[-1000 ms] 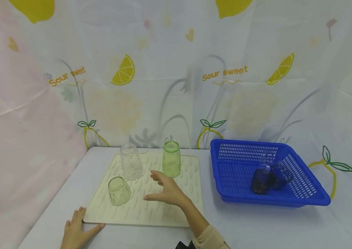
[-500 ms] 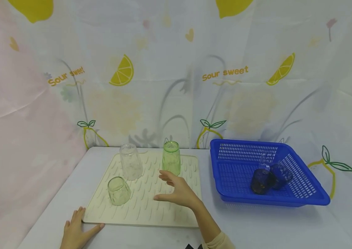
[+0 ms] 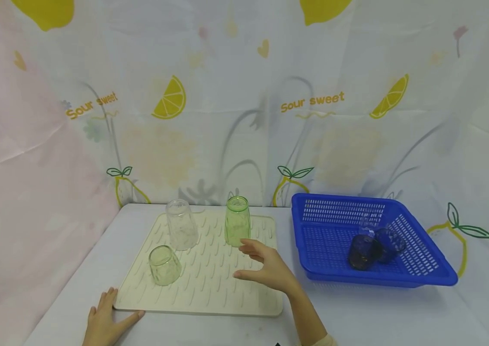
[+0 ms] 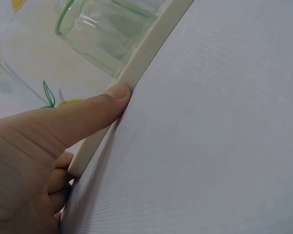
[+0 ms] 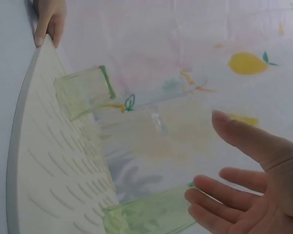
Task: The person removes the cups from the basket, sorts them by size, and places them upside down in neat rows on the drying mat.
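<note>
A cream drying mat (image 3: 227, 298) with raised ridges lies on the white table. My left hand (image 3: 103, 321) rests at its near left corner, the thumb (image 4: 100, 109) along the front edge and the other fingers at the left side. On the mat stand a short pale green glass (image 3: 165, 266), a tall clear glass (image 3: 182, 226) and a tall green glass (image 3: 238, 221), all upside down. My right hand (image 3: 270, 270) hovers over the mat's right side, thumb and fingers spread with nothing between them. Its fingertips overlap the tall green glass's lower part in the head view.
To the right of the mat stands a blue plastic basket (image 3: 374, 278) with slotted sides. Inside it lie a dark glass (image 3: 360, 252), another dark glass (image 3: 391, 244) and a clear glass (image 3: 369, 222). A lemon-printed cloth (image 3: 244, 144) hangs behind the table.
My right hand has moved rightward across the mat, from between the glasses to its right side, fingers still spread. The left hand and the glasses have stayed in place.
</note>
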The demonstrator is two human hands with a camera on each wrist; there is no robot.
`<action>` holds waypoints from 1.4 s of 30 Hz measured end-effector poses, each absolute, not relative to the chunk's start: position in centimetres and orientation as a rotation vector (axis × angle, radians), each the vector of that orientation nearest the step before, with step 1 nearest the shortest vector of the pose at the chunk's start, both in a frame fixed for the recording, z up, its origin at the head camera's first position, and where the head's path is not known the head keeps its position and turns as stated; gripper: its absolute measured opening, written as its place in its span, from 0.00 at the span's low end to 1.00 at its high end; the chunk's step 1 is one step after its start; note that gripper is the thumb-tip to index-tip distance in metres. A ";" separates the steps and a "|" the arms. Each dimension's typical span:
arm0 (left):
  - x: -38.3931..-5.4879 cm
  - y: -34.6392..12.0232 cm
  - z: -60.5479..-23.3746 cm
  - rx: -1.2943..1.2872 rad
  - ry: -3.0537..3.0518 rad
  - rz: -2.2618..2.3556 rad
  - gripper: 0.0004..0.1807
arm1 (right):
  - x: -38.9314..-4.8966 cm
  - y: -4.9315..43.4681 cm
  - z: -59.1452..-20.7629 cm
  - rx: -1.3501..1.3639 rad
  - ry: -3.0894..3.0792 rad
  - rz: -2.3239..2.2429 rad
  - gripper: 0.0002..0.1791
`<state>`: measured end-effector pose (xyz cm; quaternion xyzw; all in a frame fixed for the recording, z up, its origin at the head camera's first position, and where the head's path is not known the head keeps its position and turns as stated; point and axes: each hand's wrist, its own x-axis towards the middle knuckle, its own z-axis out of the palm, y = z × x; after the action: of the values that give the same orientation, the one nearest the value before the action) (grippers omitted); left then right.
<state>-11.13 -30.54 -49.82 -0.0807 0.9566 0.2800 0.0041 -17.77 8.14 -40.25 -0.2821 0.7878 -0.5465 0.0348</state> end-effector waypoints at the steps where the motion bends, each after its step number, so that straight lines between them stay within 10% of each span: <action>1: -11.1 -30.6 -49.9 -0.253 2.995 0.882 0.58 | -17.7 8.4 -40.3 -0.862 2.421 -1.688 0.37; 42: -11.0 -30.6 -50.0 -0.248 3.007 0.919 0.57 | -15.4 22.1 -40.4 -0.316 2.908 -1.854 0.30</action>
<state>-10.99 -30.56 -50.01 -0.0786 0.9534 0.2913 -0.0060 -15.35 22.12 -40.44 -0.0899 0.8288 -0.5284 -0.1602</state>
